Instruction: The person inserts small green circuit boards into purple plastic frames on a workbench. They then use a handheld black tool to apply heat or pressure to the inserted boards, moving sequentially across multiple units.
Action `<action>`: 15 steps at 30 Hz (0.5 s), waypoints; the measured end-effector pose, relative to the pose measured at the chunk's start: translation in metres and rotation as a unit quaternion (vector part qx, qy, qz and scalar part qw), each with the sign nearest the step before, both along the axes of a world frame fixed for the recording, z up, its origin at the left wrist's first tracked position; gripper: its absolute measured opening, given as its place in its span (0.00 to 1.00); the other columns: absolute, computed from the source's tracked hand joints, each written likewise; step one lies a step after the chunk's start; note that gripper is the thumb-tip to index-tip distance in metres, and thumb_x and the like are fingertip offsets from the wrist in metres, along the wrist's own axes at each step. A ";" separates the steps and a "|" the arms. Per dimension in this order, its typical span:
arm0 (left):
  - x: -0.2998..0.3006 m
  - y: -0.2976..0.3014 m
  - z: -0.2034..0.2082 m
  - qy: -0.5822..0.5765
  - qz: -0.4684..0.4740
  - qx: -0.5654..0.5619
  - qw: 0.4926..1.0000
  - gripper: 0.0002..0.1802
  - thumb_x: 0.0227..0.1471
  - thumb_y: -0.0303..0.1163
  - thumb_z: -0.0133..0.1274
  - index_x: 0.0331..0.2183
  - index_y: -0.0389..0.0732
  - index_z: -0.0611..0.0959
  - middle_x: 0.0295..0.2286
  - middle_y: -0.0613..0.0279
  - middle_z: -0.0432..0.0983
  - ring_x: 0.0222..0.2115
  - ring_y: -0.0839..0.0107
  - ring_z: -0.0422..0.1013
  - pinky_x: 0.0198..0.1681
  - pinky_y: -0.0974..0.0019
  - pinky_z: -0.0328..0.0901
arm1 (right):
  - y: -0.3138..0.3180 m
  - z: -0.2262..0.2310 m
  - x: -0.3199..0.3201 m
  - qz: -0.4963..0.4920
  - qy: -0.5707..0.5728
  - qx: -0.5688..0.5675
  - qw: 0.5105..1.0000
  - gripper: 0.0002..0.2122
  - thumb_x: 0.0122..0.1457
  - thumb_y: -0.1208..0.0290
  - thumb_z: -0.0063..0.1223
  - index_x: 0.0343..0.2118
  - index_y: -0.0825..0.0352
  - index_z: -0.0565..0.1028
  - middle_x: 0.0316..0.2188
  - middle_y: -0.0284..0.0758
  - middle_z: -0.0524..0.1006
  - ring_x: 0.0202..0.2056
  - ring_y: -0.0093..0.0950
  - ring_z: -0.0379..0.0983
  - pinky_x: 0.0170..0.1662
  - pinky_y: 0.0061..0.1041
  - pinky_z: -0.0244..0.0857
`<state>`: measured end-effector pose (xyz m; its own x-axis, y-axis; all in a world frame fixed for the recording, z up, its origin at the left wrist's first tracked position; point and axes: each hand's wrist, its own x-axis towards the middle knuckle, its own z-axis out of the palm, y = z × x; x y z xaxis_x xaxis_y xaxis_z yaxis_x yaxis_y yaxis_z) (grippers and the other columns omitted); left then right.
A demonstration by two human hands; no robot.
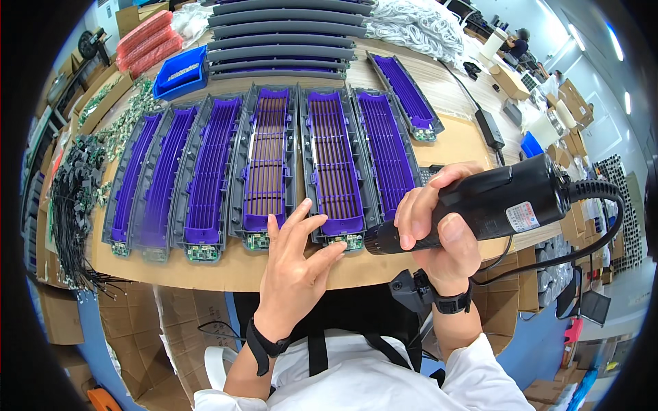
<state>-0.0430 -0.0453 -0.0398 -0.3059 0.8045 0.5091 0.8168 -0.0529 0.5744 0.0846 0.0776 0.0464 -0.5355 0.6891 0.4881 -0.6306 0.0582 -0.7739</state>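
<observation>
My right hand point(442, 226) is wrapped round a black corded electric screwdriver point(490, 198). The tool lies nearly level, its nose pointing left beside a green circuit board point(354, 242). That board sits at the near end of a grey housing with a purple slatted insert point(345, 225). My left hand point(291, 267) is open with fingers spread. Its fingertips reach over the near ends of this housing and the one to its left point(264, 222); the index finger and thumb are close to the board. Whether the screwdriver's tip touches anything is hidden.
Several more purple-and-grey housings point(212, 171) stand side by side on the table, with grey panels point(284, 51) stacked behind. To the left are a blue bin point(179, 74), loose circuit boards point(130, 109) and black cables point(75, 192). A power adapter point(489, 129) lies at right.
</observation>
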 end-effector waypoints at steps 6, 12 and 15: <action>0.000 -0.001 0.000 0.000 0.001 0.000 1.000 0.12 0.39 0.23 0.64 0.29 0.52 0.88 0.44 0.59 0.73 0.57 0.55 0.62 0.62 0.39 0.43 | 0.000 -0.001 -0.001 -0.009 0.000 0.006 1.000 0.25 0.50 0.71 0.64 0.46 0.74 0.64 0.18 0.37 0.72 0.19 0.25 0.70 0.24 0.20 0.64; 0.001 -0.001 0.000 0.002 0.003 -0.001 1.000 0.12 0.39 0.23 0.64 0.29 0.52 0.88 0.44 0.59 0.73 0.57 0.54 0.62 0.62 0.39 0.44 | 0.004 -0.004 -0.002 0.014 -0.024 0.043 0.999 0.34 0.50 0.53 0.61 0.51 0.76 0.63 0.18 0.36 0.72 0.18 0.25 0.69 0.24 0.21 0.63; 0.001 0.001 0.001 0.001 0.001 0.002 1.000 0.12 0.39 0.23 0.64 0.29 0.51 0.88 0.45 0.59 0.73 0.57 0.53 0.62 0.61 0.38 0.44 | 0.006 -0.004 0.000 0.028 -0.035 0.053 0.998 0.49 0.44 0.27 0.44 0.52 0.76 0.62 0.19 0.36 0.70 0.19 0.28 0.68 0.25 0.25 0.61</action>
